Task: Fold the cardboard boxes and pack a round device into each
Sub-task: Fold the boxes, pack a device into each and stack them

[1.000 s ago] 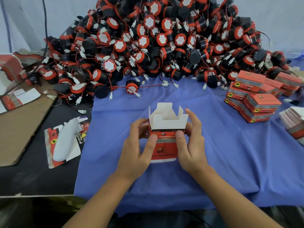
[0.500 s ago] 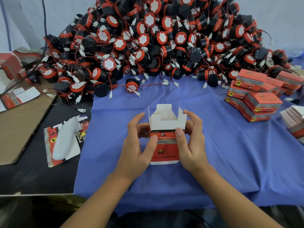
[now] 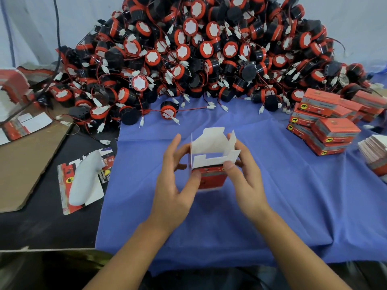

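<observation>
Both hands hold one box above the blue cloth, about mid-bench, just in front of the person. The box stands nearly upright, its long axis running up and slightly away. Its open end points up toward the pile, and its red printed face is turned to the camera. Four white flaps stand around the mouth: the far one tallest, the side ones upright, the near one bent low across the front.

The left hand grasps the box from the left, thumb on the lower left of the red face and fingers round the far side, the index finger raised. The right hand grasps it from the right, thumb pad pressed on the near flap and fingers behind the right wall.

The pile is of red-and-black round devices with loose wires and white plugs, and it fills the back of the bench. Closed red boxes are stacked at right, with flat blanks beside them at the edge. At left lie a brown cardboard sheet and a white object on a flattened blank; what it is I cannot tell.
</observation>
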The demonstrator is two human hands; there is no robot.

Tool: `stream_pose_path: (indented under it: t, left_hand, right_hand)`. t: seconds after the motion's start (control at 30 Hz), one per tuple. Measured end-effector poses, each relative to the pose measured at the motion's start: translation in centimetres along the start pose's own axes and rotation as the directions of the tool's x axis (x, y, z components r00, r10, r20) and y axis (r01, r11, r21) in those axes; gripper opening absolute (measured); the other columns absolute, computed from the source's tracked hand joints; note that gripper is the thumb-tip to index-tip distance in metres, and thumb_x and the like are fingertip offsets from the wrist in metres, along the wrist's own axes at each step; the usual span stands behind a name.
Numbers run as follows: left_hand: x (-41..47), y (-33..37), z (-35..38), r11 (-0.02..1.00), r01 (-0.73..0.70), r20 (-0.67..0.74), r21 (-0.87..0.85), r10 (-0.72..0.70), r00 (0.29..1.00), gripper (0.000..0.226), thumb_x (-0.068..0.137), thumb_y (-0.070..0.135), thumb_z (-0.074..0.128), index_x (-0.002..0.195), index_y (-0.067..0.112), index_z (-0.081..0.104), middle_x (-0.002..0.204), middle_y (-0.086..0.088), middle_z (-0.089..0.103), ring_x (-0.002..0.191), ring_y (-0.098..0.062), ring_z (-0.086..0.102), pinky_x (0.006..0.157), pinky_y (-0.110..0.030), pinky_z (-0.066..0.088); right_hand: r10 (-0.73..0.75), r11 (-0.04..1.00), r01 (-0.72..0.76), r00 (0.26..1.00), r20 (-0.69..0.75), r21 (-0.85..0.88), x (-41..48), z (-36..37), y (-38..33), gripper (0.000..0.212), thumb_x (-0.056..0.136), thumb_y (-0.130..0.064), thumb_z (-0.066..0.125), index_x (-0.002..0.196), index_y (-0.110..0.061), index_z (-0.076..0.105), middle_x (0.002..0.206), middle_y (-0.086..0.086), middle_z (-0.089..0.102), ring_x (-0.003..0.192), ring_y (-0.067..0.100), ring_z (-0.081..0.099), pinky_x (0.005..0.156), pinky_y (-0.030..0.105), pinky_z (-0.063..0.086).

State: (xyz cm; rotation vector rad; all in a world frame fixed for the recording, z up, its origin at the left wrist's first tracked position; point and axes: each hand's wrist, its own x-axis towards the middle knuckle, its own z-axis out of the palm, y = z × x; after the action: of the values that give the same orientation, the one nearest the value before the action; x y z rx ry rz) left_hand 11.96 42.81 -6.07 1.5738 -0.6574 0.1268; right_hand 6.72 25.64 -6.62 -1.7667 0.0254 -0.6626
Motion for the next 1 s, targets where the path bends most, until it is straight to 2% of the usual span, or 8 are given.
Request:
stream_pose_path:
  t: [0.07, 0.23, 0.4, 0.47, 0.63, 0.77, 0.9, 1.0]
  left_hand:
    - [1.1, 0.9, 0.2, 0.998, 0.047, -0.003, -0.049, -0.047, 0.999, 0.07, 0.092, 0.012, 0.063, 0.156, 0.021, 0.037, 0.143, 0.014, 0.059, 0.136, -0.022, 0.054, 0.107, -0.049, 0.049]
    - [2.3, 2.2, 0.2, 0.968, 0.136, 0.11, -0.21, -0.115, 0.987, 0.057, 0.092, 0.008, 0.063, 0.147, 0.016, 0.05, 0.145, 0.001, 0.059, 0.139, -0.023, 0.052, 0.114, -0.053, 0.043]
    - [2.0, 2.6, 0.8, 0.916, 0.191, 0.042, -0.354, -0.189, 0.981, 0.045, 0.091, 0.008, 0.065, 0.135, 0.012, 0.057, 0.13, -0.002, 0.066, 0.122, -0.014, 0.062, 0.101, -0.03, 0.052]
    - [2.0, 2.5, 1.1, 0.91, 0.196, 0.007, -0.365, -0.207, 0.978, 0.04, 0.091, -0.003, 0.067, 0.127, 0.011, 0.061, 0.129, -0.004, 0.067, 0.12, -0.015, 0.063, 0.102, -0.031, 0.051]
    - [2.0, 2.7, 2.5, 0.93, 0.171, -0.089, -0.324, -0.21, 0.974, 0.048, 0.083, -0.025, 0.057, 0.115, 0.011, 0.065, 0.117, -0.004, 0.071, 0.11, -0.021, 0.068, 0.095, -0.037, 0.056]
    - [2.0, 2.9, 3.3, 0.953, 0.166, -0.138, -0.255, -0.205, 0.969, 0.05, 0.088, -0.017, 0.056, 0.12, 0.019, 0.064, 0.121, 0.003, 0.07, 0.113, -0.019, 0.066, 0.099, -0.041, 0.055]
    - [1.7, 2.6, 3.6, 0.98, 0.179, -0.095, -0.089, -0.187, 0.978, 0.053, 0.099, 0.004, 0.056, 0.141, 0.036, 0.056, 0.128, 0.018, 0.067, 0.107, -0.003, 0.065, 0.088, -0.016, 0.05]
    - [1.5, 2.7, 3.9, 0.989, 0.148, 0.016, -0.005, -0.148, 0.989, 0.062, 0.107, 0.011, 0.044, 0.151, 0.052, 0.028, 0.148, 0.036, 0.043, 0.131, 0.009, 0.047, 0.103, -0.008, 0.037]
  right_hand:
    - [0.013, 0.997, -0.016, 0.999, 0.036, 0.077, 0.2, -0.2, -0.7, 0.056, 0.1, -0.039, 0.055, 0.154, -0.028, 0.042, 0.147, -0.006, 0.056, 0.133, 0.023, 0.056, 0.107, 0.047, 0.047]
    - [0.033, 0.967, -0.047, 0.998, 0.06, 0.249, 0.4, -0.6, -1.8, 0.058, 0.101, -0.015, 0.052, 0.157, -0.017, 0.034, 0.148, -0.017, 0.054, 0.138, 0.003, 0.048, 0.102, 0.017, 0.046]
    - [0.044, 0.956, -0.037, 0.999, -0.017, 0.291, -0.3, -0.5, -2.3, 0.049, 0.097, -0.012, 0.058, 0.145, -0.018, 0.05, 0.143, -0.008, 0.06, 0.137, 0.013, 0.052, 0.102, 0.02, 0.047]
    - [0.048, 0.961, -0.023, 0.995, -0.087, 0.275, -0.6, -0.2, -2.3, 0.044, 0.094, -0.009, 0.06, 0.137, -0.02, 0.056, 0.136, -0.01, 0.064, 0.13, 0.013, 0.057, 0.099, 0.02, 0.049]
    - [0.055, 0.98, -0.018, 0.981, -0.184, 0.196, -1.2, 0.8, -2.0, 0.046, 0.088, 0.004, 0.059, 0.128, -0.019, 0.061, 0.121, -0.012, 0.068, 0.111, 0.01, 0.067, 0.09, 0.023, 0.053]
    - [0.076, 0.975, -0.019, 0.964, -0.255, 0.221, -1.3, 1.5, -2.4, 0.052, 0.094, 0.008, 0.059, 0.133, -0.026, 0.051, 0.137, -0.002, 0.064, 0.13, 0.019, 0.059, 0.105, 0.036, 0.051]
    - [0.104, 0.979, -0.048, 0.954, -0.281, 0.2, -1.1, 1.8, -3.0, 0.039, 0.1, 0.001, 0.058, 0.127, -0.027, 0.053, 0.138, 0.001, 0.063, 0.13, 0.024, 0.058, 0.109, 0.049, 0.048]
    - [0.123, 0.984, -0.084, 0.959, -0.256, 0.157, -1.0, 1.9, -3.8, 0.044, 0.105, -0.007, 0.053, 0.141, -0.033, 0.052, 0.143, -0.021, 0.059, 0.135, -0.001, 0.051, 0.108, 0.022, 0.046]
